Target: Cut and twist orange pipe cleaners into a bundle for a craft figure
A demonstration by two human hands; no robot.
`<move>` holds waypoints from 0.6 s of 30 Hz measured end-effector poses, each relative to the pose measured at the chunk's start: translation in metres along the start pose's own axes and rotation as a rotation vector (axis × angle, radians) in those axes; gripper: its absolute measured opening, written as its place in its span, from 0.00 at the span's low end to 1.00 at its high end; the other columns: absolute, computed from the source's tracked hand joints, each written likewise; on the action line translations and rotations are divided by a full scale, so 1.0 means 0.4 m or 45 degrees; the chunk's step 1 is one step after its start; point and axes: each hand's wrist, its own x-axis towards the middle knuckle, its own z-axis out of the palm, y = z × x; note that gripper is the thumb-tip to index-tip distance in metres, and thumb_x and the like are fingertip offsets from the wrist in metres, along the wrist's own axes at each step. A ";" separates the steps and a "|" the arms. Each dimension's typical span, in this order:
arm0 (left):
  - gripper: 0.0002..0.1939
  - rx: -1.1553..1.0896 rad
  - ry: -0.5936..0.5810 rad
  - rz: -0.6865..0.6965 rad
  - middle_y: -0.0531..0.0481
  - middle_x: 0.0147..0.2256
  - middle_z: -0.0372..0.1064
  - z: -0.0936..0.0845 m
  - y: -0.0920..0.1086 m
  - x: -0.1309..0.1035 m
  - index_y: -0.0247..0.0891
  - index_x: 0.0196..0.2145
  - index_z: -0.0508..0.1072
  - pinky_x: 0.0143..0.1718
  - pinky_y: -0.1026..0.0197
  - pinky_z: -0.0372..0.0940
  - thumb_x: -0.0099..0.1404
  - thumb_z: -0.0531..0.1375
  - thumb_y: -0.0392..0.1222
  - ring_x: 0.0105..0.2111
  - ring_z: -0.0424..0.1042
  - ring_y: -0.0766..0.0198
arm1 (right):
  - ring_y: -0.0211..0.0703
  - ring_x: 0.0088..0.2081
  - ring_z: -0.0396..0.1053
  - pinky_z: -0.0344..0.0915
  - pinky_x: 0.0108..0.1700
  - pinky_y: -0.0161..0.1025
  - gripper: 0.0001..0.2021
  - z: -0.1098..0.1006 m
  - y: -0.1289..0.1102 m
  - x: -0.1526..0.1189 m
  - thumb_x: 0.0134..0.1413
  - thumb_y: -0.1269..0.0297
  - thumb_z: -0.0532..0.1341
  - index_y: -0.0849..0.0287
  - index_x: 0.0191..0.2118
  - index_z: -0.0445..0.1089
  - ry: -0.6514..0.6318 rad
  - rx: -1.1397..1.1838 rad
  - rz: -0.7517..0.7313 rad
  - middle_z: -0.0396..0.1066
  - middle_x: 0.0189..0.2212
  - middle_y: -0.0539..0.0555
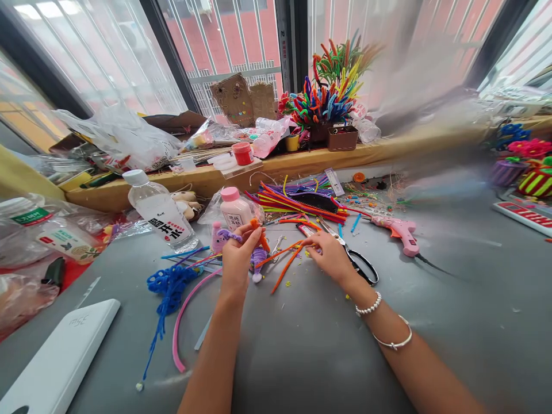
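Observation:
My left hand (241, 253) is closed in a pinch on an orange pipe cleaner (282, 253), with a bunched orange part (260, 236) above the fingertips. To the right, the fingers of my right hand (330, 256) pinch the far end of the orange strand. Another loose orange length (286, 269) slants down below it. A purple fuzzy piece with a pale tip (258, 263) hangs or lies just beside my left hand; which one I cannot tell. Behind that hand is a pink and purple fuzzy figure (222, 236), partly hidden. Black-handled scissors (364, 267) lie by my right wrist.
A pink glue gun (399, 230) lies on the right with its cord. Bundled coloured pipe cleaners (297, 201) lie behind my hands. A water bottle (161, 213), a pink-capped bottle (234, 208), blue fuzzy loops (170, 286), a pink strip (179, 328) and a white power bank (64, 356) are leftward.

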 end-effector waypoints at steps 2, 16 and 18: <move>0.14 0.017 -0.025 -0.005 0.51 0.28 0.71 0.001 -0.005 0.001 0.35 0.32 0.70 0.31 0.67 0.63 0.45 0.64 0.41 0.30 0.70 0.67 | 0.43 0.34 0.65 0.61 0.38 0.40 0.07 0.008 -0.007 -0.006 0.47 0.72 0.58 0.59 0.34 0.71 -0.189 -0.132 -0.167 0.68 0.29 0.55; 0.17 0.191 -0.111 0.049 0.52 0.28 0.68 -0.005 -0.026 0.011 0.35 0.34 0.67 0.32 0.66 0.61 0.46 0.63 0.43 0.31 0.68 0.66 | 0.41 0.35 0.64 0.60 0.33 0.32 0.04 0.021 -0.033 -0.022 0.46 0.74 0.57 0.60 0.30 0.66 -0.302 -0.360 -0.493 0.66 0.32 0.54; 0.16 0.241 -0.098 0.071 0.52 0.27 0.68 -0.009 -0.028 0.013 0.35 0.33 0.67 0.31 0.66 0.61 0.46 0.62 0.44 0.30 0.68 0.66 | 0.40 0.35 0.65 0.60 0.34 0.32 0.05 0.020 -0.032 -0.020 0.46 0.75 0.57 0.60 0.31 0.66 -0.173 -0.306 -0.437 0.67 0.32 0.54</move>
